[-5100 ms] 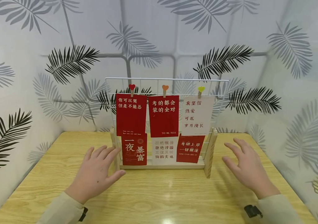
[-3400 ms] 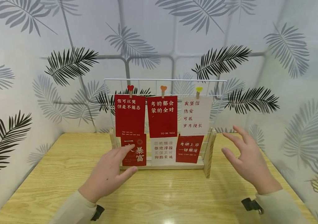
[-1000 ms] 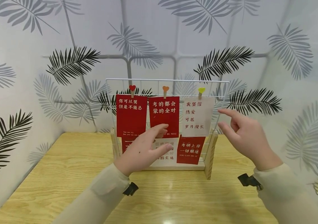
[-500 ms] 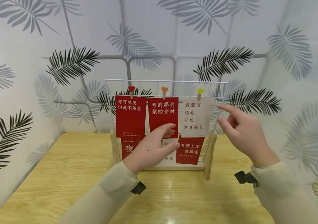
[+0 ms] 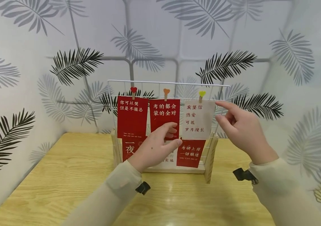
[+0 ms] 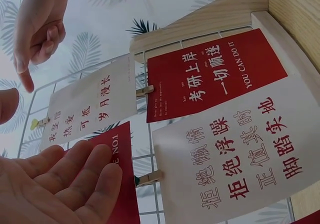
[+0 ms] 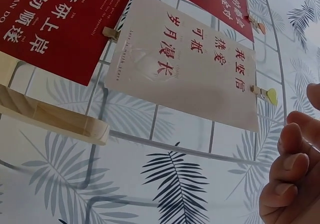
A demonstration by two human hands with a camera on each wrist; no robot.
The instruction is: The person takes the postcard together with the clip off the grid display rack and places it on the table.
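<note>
A white wire grid rack (image 5: 188,83) holds red and white cards in two rows. My left hand (image 5: 156,147) hovers before the middle column with loosely bent fingers. In the head view it overlaps the middle red card (image 5: 161,113) and hides much of the white card (image 5: 168,160) below. My right hand (image 5: 242,131) is at the right edge of the upper white card (image 5: 198,121), index finger stretched, other fingers curled in. The right wrist view shows its fingers (image 7: 292,166) near a yellow heart clothespin (image 7: 270,96), with nothing held. That clothespin grips the card's top edge.
A red heart clothespin (image 5: 133,91) and an orange one (image 5: 166,92) pin the other upper cards. Small wooden clothespins (image 6: 145,90) hold the lower ones. The rack's wooden base (image 5: 177,170) stands on a wood-grain table (image 5: 64,175), before a leaf-patterned backdrop (image 5: 155,31).
My left hand has moved right, from the rack's left side to its middle. My right hand has risen and come left to the upper white card's edge. The cards stay pinned.
</note>
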